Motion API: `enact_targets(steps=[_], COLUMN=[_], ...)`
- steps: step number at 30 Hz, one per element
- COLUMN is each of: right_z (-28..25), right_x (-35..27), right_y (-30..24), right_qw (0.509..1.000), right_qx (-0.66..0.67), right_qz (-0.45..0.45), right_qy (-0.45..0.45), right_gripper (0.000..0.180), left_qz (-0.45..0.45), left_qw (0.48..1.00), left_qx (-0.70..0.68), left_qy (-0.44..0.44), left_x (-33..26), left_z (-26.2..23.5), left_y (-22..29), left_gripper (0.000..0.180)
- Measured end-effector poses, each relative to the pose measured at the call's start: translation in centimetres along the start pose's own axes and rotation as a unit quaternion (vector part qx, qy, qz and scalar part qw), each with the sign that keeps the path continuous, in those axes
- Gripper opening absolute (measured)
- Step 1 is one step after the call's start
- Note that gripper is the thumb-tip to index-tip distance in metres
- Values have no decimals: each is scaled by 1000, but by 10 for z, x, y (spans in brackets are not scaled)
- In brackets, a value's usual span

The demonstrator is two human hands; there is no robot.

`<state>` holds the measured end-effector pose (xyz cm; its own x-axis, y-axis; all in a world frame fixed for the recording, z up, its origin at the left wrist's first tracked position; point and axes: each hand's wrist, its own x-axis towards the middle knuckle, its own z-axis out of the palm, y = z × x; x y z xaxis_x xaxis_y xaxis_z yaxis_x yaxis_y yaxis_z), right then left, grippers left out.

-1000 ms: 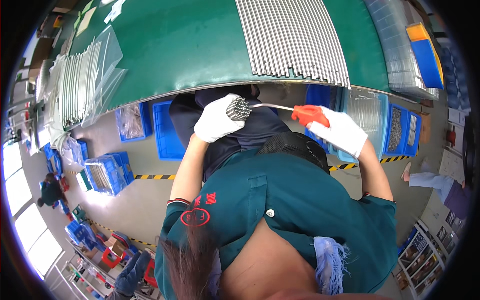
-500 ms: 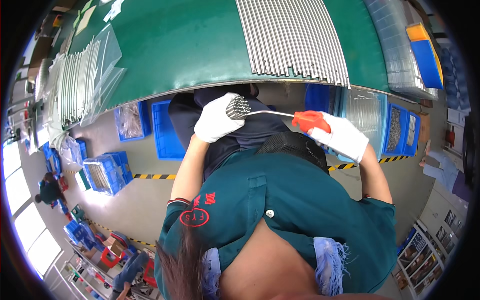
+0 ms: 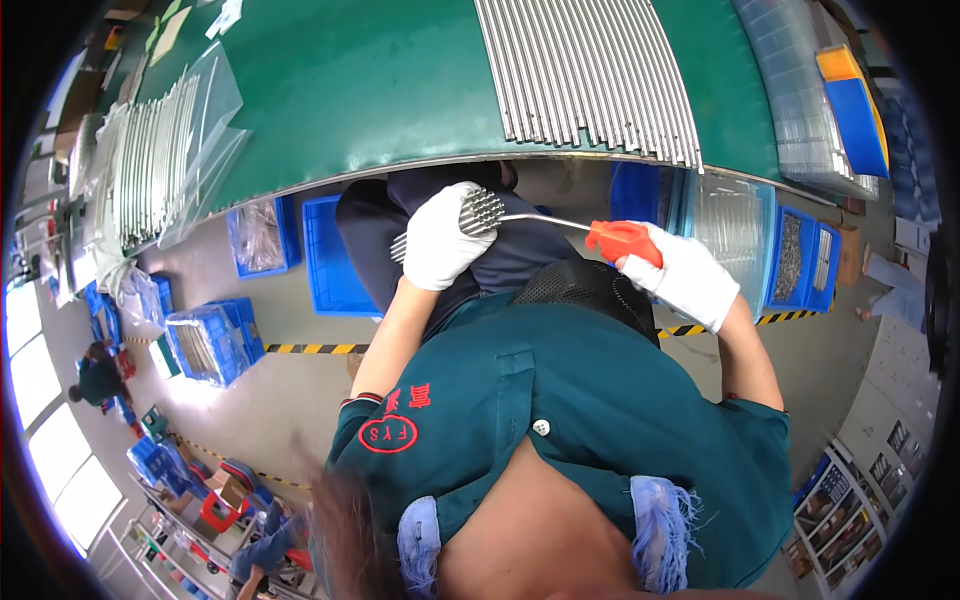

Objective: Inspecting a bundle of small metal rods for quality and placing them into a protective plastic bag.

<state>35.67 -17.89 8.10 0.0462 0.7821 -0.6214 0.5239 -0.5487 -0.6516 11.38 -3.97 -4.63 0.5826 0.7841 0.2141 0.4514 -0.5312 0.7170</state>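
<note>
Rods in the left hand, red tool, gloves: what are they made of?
Rods: metal, probably steel; silvery, with bright highlights.
Red tool: body likely plastic, smooth, evenly coloured; its thin bent tube looks like bare metal, grey and shiny.
Gloves: white, matte, probably fabric; any knit is too fine to make out.

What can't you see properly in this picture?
All in the head view:
Middle of the rod bundle: hidden by the gloved left hand.
Back part of the red tool: covered by the gloved right hand.
Far ends of the row of rods on the green table: cut off by the top edge.
What the distant person at left is doing: too small.
</note>
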Motion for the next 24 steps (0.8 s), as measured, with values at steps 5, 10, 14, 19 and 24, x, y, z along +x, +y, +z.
enact_targets(steps=[5, 10, 14, 19, 24], right_z=[2, -1, -2, 0, 1], right_x=[1, 1, 4, 4, 6], right_y=[-3, 0, -5, -11, -8], right_qw=[999, 999, 997, 1000, 998], right_qx=[-42, -37, -53, -24, -54], right_qz=[-18, 19, 27, 14, 0], right_qy=[-2, 34, 52, 14, 24], right_gripper=[56, 57, 57, 55, 55], left_qz=[15, 13, 13, 26, 32], left_qw=[1000, 1000, 1000, 999, 999], left_qx=[16, 9, 20, 24, 20], left_qy=[4, 6, 7, 13, 14], left_x=[0, 1, 1, 2, 2], left_z=[0, -1, -1, -1, 1], left_y=[0, 2, 1, 2, 0], left_gripper=[33, 32, 34, 36, 36])
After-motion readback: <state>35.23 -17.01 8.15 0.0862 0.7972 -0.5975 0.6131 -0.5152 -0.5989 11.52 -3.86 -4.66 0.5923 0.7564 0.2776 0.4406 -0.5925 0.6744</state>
